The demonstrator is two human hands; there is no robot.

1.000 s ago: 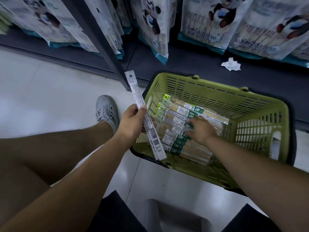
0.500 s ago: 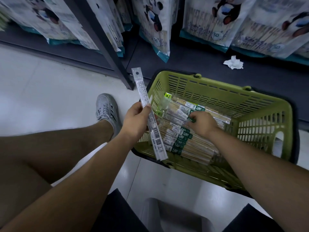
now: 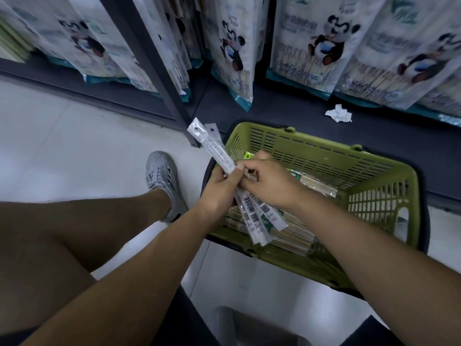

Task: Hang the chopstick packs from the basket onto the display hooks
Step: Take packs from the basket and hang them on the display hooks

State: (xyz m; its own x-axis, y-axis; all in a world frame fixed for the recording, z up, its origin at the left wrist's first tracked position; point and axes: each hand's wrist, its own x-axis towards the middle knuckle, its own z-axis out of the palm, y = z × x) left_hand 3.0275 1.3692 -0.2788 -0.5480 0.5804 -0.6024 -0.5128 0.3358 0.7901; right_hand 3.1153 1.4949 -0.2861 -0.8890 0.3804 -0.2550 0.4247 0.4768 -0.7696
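Left hand [image 3: 219,192] and right hand [image 3: 270,182] both grip long clear plastic chopstick packs [image 3: 215,149]; green slatted plastic basket [image 3: 324,148] beneath them.

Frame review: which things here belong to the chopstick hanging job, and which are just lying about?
Job: held packs, gripped by left hand and right hand; loose packs in the green basket.
Lying about: crumpled tissue; hanging panda bags; grey shoe.

Left hand [image 3: 217,189] against right hand [image 3: 270,184], both clenched
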